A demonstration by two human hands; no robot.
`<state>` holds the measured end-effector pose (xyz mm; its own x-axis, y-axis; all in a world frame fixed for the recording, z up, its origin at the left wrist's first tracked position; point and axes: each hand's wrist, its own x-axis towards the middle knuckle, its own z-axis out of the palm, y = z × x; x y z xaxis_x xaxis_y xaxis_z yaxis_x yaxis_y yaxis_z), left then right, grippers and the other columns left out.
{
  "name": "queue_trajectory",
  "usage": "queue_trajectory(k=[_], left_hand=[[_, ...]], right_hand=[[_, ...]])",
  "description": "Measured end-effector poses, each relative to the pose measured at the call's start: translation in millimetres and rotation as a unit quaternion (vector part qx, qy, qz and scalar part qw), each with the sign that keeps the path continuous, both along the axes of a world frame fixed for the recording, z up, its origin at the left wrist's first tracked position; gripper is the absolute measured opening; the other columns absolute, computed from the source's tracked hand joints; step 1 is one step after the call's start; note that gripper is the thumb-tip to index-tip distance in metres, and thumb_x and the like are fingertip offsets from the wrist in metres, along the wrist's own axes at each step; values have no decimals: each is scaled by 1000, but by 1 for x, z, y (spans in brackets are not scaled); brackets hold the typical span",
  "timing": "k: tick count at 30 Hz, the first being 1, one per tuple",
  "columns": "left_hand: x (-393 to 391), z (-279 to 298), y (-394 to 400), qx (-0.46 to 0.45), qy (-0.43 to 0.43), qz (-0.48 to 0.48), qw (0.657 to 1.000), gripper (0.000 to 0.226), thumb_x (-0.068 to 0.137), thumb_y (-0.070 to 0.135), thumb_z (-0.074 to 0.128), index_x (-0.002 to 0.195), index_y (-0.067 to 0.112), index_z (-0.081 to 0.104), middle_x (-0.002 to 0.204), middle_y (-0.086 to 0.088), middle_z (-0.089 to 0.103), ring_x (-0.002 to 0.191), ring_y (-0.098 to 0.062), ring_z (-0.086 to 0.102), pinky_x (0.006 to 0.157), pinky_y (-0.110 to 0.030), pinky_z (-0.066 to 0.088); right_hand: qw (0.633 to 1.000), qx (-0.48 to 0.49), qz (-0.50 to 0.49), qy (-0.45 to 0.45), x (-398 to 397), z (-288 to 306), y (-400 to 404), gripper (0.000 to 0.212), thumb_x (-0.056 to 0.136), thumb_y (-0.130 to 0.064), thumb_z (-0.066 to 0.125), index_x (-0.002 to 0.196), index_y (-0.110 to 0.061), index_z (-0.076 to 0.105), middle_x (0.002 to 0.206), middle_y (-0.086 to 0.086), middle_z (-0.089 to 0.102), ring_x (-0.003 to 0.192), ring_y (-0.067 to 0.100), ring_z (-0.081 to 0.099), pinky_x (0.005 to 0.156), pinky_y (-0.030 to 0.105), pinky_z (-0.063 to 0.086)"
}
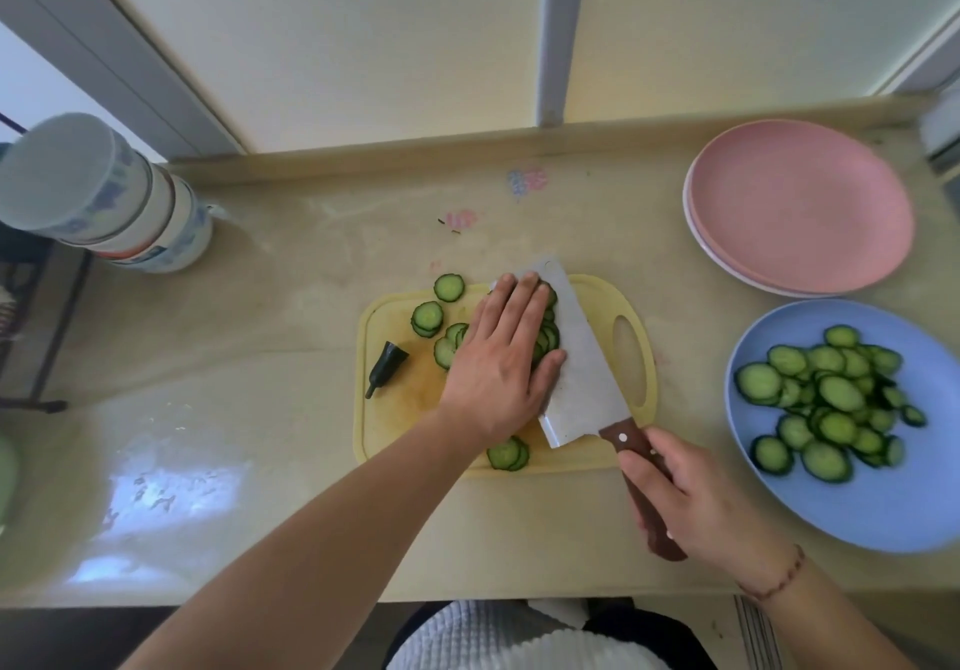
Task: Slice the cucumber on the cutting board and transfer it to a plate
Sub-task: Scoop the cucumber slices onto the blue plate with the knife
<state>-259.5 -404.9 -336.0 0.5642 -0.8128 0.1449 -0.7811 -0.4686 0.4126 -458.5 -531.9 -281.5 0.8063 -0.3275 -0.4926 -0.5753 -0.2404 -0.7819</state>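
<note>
Green cucumber slices (545, 339) pressed onto steel cleaver (576, 357) over yellow plastic cutting board (395, 425).
Left hand (501, 357) lies flat on them; right hand (685, 493) grips the handle; tilting risks spilling slices.

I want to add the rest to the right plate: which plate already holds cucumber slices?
The blue plate, nearest the right hand; the pink plates hold none.

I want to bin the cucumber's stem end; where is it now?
In the head view, the stem end lies on the left part of the yellow cutting board, left of the left hand.
</note>
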Motion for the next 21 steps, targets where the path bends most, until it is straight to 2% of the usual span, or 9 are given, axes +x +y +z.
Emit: queue_trajectory(k=[5, 9, 13, 16, 18, 20, 21], left_hand=[[-17, 7, -10, -11, -11, 5, 1000, 65, 105, 46, 37, 157, 7, 30, 166, -10, 25, 156, -26, 10, 125, -50, 20], [-31, 15, -27, -19, -15, -3, 1000, 64, 105, 45, 39, 156, 6, 31, 165, -12, 26, 156, -28, 12, 124, -52, 22], [-59, 26, -67, -51, -16, -42, 998, 64, 104, 43, 40, 155, 5, 34, 164, -13, 29, 155, -30, 15, 124, -52, 21], [-92, 32, -111, -71, 4, -95, 993, 64, 103, 41, 41, 155, 3, 35, 163, -13, 30, 155, -31, 16, 124, -52, 21], [-118, 31, -144, -82, 13, -136, 987, 64, 103, 41, 42, 153, 2, 38, 161, -15, 34, 154, -32, 20, 124, -52, 22], [-142, 26, -173, -78, 23, -164, 983, 64, 102, 42, 42, 152, 2, 39, 161, -15, 35, 153, -33, 22, 123, -52, 23], [-152, 23, -185, -72, 32, -176, 981, 65, 102, 43, 41, 153, 2, 38, 161, -15, 34, 153, -33, 22, 123, -52, 24]], right_hand=[[999, 39, 3, -1, -17, 6, -16, 27, 98, -30, 51, 93, -5, 58, 60, 13, 65, 50, 23, 62, 50, 33, 52], [999, 30, -4, -10, -33, 12, -33, 29, 98, -28, 53, 84, -3, 54, 57, 14, 65, 49, 33, 62, 47, 32, 49], [999, 15, -49, -19, -69, 27, -54, 25, 97, -26, 54, 83, -6, 57, 56, 13, 66, 47, 28, 62, 46, 27, 49], [995, -3, -98, -23, -111, 38, -76, 16, 96, -22, 55, 87, -12, 62, 55, 11, 65, 46, 20, 61, 46, 25, 46], [990, -12, -138, -28, -142, 44, -90, 18, 94, -32, 56, 95, -18, 67, 54, 12, 64, 45, 22, 59, 45, 29, 45], [985, -18, -172, -25, -167, 46, -102, 21, 92, -47, 54, 101, -34, 67, 55, 17, 63, 46, 29, 59, 45, 34, 46], [981, -10, -191, -19, -177, 45, -108, 16, 92, -45, 54, 99, -39, 66, 55, 18, 63, 46, 31, 59, 45, 35, 47]])
